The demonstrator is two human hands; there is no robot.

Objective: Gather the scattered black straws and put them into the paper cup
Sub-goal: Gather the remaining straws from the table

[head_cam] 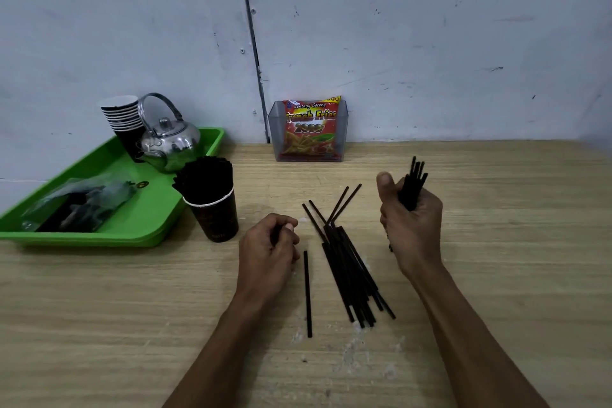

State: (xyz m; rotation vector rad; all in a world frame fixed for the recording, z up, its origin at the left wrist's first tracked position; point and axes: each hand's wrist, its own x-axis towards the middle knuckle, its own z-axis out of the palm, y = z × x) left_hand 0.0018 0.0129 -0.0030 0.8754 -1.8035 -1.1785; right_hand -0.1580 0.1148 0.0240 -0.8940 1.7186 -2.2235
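Observation:
Several black straws (351, 270) lie in a loose pile on the wooden table (496, 242), and one single straw (307, 295) lies apart just left of them. My right hand (412, 225) is raised right of the pile and grips a bundle of black straws (414, 182) that stick up from the fist. My left hand (270, 248) rests on the table left of the pile with fingers curled; something thin and dark seems pinched in them. The dark paper cup (215, 215), packed with black straws, stands left of my left hand.
A green tray (155, 212) at the left holds a steel kettle (169, 142), a stack of paper cups (124, 119) and a plastic bag (79, 205). A clear holder with a snack packet (309, 129) stands against the wall.

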